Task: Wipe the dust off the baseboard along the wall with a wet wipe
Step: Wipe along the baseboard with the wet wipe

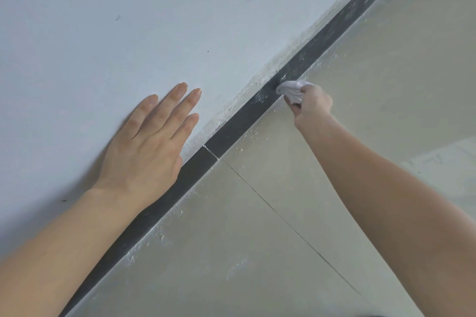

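My right hand [313, 103]: fingers curled round a bunched wet wipe [292, 90], pressing it onto the dark baseboard [231, 131] about midway along its run, away from me.
My left hand [149, 141]: flat and open on the white wall [103, 20], nearer to me, fingers straight, holding nothing.
Baseboard: runs from near left to far right where the wall meets the floor [360, 100]. The near stretch looks dark, and the far-right stretch [360, 5] looks chalky.
Risk, flaking edge [239, 100]: the wall just above the baseboard looks rough and crumbly. If the wipe rides up, I think it could knock white bits onto the strip.
Risk, smearing: the wipe is a small wad. Once loaded, it may streak dust rather than lift it. A pale smear [260, 96] just on the near side of the wipe hints at that.
Risk, floor grit [251, 134]: white crumbs lie along the foot of the baseboard. Dragging the wipe too low could pick them up and spread paste.
Risk, reach: my right arm is stretched out and I seem to lean on the left palm. It could slip or mark the wall.
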`<state>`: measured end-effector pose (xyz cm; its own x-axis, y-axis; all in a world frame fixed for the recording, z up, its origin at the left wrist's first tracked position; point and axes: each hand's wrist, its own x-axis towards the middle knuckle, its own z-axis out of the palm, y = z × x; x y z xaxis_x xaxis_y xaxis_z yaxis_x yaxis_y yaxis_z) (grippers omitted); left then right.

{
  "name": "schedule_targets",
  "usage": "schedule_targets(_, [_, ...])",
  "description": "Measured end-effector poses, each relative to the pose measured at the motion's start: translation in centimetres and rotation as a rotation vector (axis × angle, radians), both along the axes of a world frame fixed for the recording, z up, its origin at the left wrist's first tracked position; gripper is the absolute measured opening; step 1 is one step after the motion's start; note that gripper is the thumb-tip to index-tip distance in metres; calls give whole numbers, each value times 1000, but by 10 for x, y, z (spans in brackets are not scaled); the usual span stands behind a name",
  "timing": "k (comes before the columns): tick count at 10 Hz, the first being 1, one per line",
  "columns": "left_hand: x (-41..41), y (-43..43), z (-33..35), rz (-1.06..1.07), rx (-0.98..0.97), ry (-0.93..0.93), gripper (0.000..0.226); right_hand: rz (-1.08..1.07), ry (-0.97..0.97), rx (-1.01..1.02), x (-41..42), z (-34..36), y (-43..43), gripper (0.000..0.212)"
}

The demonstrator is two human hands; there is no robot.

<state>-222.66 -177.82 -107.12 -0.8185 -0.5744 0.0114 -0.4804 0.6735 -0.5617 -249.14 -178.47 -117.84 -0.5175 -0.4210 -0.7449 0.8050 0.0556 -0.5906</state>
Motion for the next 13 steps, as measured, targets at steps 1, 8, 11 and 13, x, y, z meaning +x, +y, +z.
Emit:
schedule_targets(1, [2, 0, -2, -3, -4, 18, 58, 114, -107, -12, 11, 10, 16, 12])
schedule_targets(8, [5, -6, -12, -102, -76, -37, 61, 219, 246, 198, 5, 57, -20, 14])
schedule_targets(11, [-70, -37, -33, -210, -187, -99, 64, 726, 302, 300, 16, 49, 26, 17])
schedule_targets(13, [-89, -52, -31, -298, -287, -236, 64, 783, 66, 231, 37, 26, 26, 21])
